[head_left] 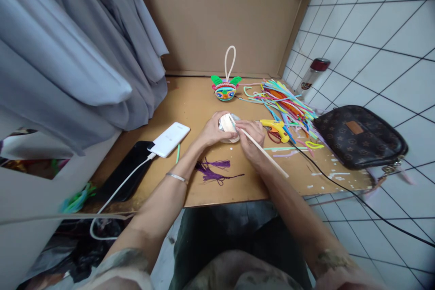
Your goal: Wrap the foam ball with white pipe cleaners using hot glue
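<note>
My left hand (216, 128) is closed around the side of a small rounded cream-white piece (227, 122), which seems wound with pale fuzzy strips. My right hand (252, 139) pinches a cream pipe cleaner (268, 156) close to its upper end, against the round piece. The strip's long free end slants down to the right. Beyond both hands sits a colourful animal-head ornament (225, 92) with green ears and a white loop (230, 61). Purple tassels (215, 172) lie on the table just below my hands.
A yellow glue gun (276, 129) lies right of my right hand, its black cord trailing right. Behind it are heaped coloured pipe cleaners (288, 102). A brown pouch (360, 136) and a red-lidded bottle (314, 74) stand right. A white power bank (170, 139) overlaps a black phone (127, 170) at left.
</note>
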`<state>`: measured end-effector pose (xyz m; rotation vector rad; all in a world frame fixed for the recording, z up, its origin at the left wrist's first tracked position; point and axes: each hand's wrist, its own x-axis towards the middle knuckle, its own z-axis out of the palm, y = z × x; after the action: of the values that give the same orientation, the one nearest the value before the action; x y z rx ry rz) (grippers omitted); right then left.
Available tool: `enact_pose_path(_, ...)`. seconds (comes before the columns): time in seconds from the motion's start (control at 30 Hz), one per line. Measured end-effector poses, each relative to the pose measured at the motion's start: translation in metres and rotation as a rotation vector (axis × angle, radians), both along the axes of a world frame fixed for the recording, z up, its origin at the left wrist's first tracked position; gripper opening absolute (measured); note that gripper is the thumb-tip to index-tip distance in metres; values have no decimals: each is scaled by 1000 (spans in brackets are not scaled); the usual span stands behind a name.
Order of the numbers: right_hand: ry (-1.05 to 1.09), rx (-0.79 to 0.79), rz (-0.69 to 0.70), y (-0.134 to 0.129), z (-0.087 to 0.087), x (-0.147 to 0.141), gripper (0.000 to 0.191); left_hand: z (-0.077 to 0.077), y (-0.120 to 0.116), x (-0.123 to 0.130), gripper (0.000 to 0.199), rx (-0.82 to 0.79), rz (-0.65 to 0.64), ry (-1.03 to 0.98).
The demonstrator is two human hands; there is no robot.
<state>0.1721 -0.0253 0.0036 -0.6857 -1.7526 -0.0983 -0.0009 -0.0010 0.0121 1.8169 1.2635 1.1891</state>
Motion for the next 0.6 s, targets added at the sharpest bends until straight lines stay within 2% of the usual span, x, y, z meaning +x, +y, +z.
enact_pose_path(0.23,-19,-39,-19,-2,1,0,19,-2,2,-1,75,92,1,75)
enact_pose_path(0.6,-50,-17,1,-1,5,1,20,-4,3,-2,78,85,2,91)
